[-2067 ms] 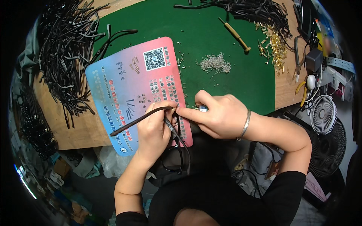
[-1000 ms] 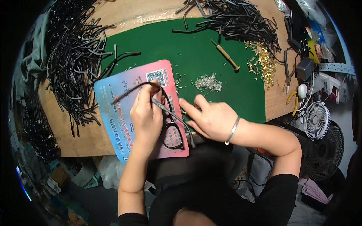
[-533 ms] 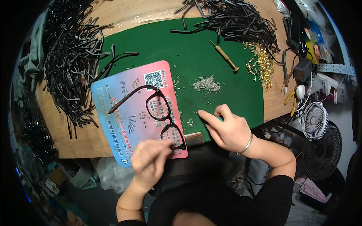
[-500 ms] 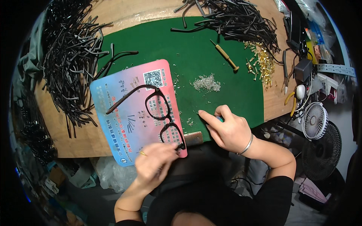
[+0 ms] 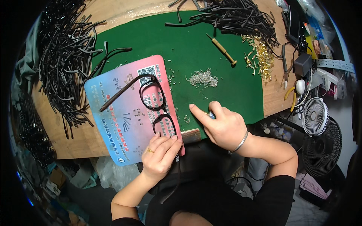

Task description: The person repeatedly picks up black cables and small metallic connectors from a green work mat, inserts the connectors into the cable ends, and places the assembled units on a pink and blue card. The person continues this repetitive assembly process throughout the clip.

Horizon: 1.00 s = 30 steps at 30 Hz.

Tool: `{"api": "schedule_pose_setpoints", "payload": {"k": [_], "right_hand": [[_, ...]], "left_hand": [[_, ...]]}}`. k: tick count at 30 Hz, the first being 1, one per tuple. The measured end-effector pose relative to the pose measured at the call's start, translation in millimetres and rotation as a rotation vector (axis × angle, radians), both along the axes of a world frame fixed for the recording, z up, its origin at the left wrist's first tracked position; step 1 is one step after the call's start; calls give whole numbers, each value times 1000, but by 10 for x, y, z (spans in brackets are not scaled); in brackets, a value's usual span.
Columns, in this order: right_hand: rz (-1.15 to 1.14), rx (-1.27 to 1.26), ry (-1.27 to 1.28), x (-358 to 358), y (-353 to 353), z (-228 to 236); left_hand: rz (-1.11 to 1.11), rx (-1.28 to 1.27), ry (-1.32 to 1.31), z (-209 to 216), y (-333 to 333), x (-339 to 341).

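Observation:
Black eyeglass frames [image 5: 164, 109] lie on a pink-and-blue printed sheet [image 5: 103, 92], one temple [image 5: 122, 94] stretching across it. My left hand [image 5: 160, 152] is closed on the lower end of the frames, its fingers over the rim and hinge area. From under it a second dark temple [image 5: 176, 184] hangs past the table edge. My right hand [image 5: 226, 122] is curled around a small blue-ended object [image 5: 212, 115], mostly hidden in the grip. Its index finger points at the green mat [image 5: 181, 34], close to a few tiny metal screws [image 5: 186, 118].
Silvery screws [image 5: 203, 78] are heaped mid-mat. Beyond lie a brass screwdriver [image 5: 222, 49] and gold-coloured small parts [image 5: 263, 56]. Dark temples are piled at left [image 5: 66, 64] and back [image 5: 241, 19]. Pliers [image 5: 289, 98] and a white fan [image 5: 315, 116] are at right.
My left hand has settled onto the lower rim, and a temple now shows hanging below it. My right index fingertip has moved slightly left and toward the far side.

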State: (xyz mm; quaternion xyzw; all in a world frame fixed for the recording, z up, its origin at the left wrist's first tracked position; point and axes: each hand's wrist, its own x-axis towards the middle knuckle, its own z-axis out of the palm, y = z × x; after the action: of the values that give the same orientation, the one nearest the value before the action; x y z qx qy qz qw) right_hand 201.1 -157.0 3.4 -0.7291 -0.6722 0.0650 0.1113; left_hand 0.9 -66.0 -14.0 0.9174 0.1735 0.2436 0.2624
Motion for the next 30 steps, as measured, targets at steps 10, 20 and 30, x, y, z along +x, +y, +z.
{"api": "schedule_pose_setpoints", "payload": {"k": [10,20,30], "right_hand": [[234,-140,534,71,59,231],[248,-166,552,-48,4,39],[302,-118,352,-61,4,62]], "left_hand": [[-3,-111,-78,-132,101,-4],[-20,-111,-32,-95,119,3],[-40,-104,-13,-112,124,-22]]}}
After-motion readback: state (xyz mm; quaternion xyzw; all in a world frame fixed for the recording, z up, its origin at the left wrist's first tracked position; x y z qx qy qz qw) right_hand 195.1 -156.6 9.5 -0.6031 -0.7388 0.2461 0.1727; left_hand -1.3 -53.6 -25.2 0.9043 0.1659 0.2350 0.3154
